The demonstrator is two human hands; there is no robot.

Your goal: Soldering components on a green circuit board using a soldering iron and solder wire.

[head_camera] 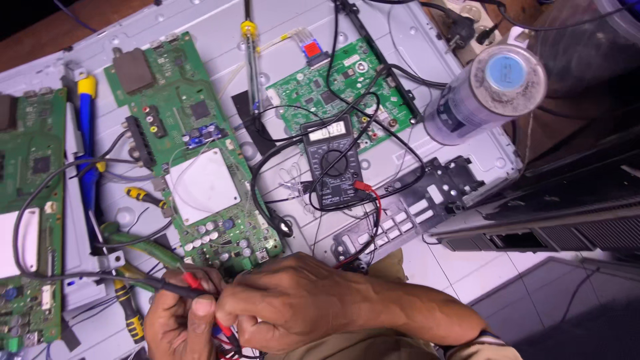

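Observation:
My left hand (pixel 175 321) and my right hand (pixel 288 303) meet at the bottom centre, fingers pinched together on the red multimeter probe (pixel 193 281) and its black lead. A black digital multimeter (pixel 332 163) lies on the white metal panel (pixel 213 27), with red and black wires trailing from it toward my hands. Just above my hands lies a long green circuit board (pixel 190 143) with a white square shield. A smaller green circuit board (pixel 340 83) lies behind the meter.
A third green board (pixel 30 200) lies at the left edge. Blue-and-yellow and yellow-black handled tools (pixel 87 133) lie between the boards. A grey spray can (pixel 480 93) stands at the upper right. A black perforated bracket (pixel 413 213) and a dark appliance edge (pixel 567 200) sit to the right.

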